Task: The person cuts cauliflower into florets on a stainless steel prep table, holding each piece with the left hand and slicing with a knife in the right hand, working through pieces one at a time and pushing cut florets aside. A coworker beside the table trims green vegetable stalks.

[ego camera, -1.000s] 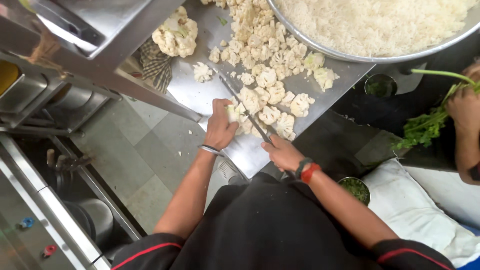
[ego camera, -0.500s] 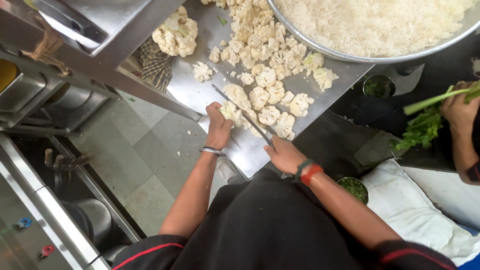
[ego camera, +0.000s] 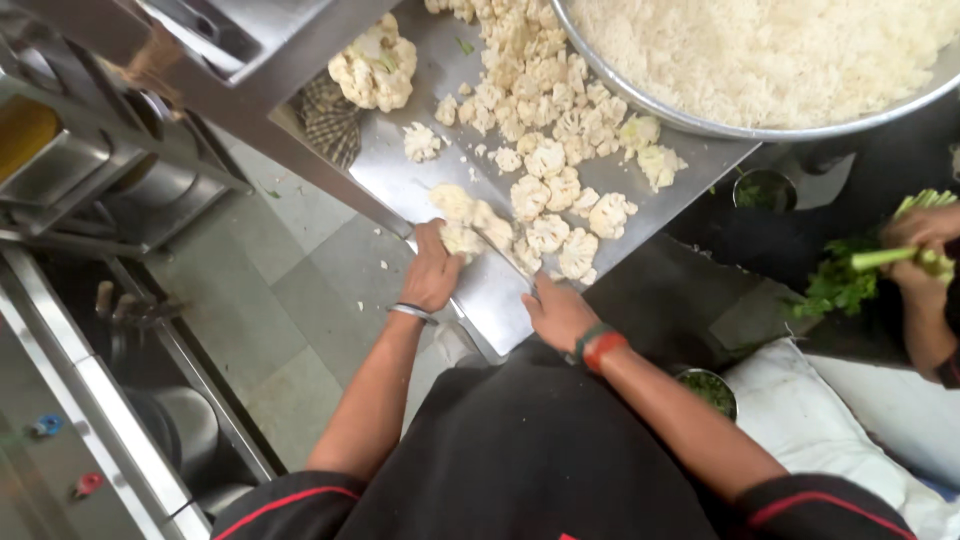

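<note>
Cauliflower piece (ego camera: 462, 238) sits at the near edge of the steel surface (ego camera: 400, 185), pinned under my left hand (ego camera: 432, 270), whose grip is pressed down around the floret's near side. My right hand (ego camera: 556, 312) has its grip wrapped tight around the handle of a knife (ego camera: 503, 253); the blade runs up and left from the fist and meets the floret just beside my left fingers. A metal bangle rings my left wrist, and red and dark bands ring the right.

Beyond the blade, a loose heap of cut florets (ego camera: 545, 150) spreads across the surface — pale, creamy pieces, some touching, some scattered apart. A larger uncut head of cauliflower (ego camera: 375, 70) lies farther up on the left, well apart from my hands. At the top right, a wide metal bowl (ego camera: 640, 100) full of white rice overhangs the heap.

On the far right, another person's hand (ego camera: 920, 235) holds a bunch of green leafy stalks (ego camera: 850, 275) — well apart from my own work. Grey floor tiles show below the surface on the left.
</note>
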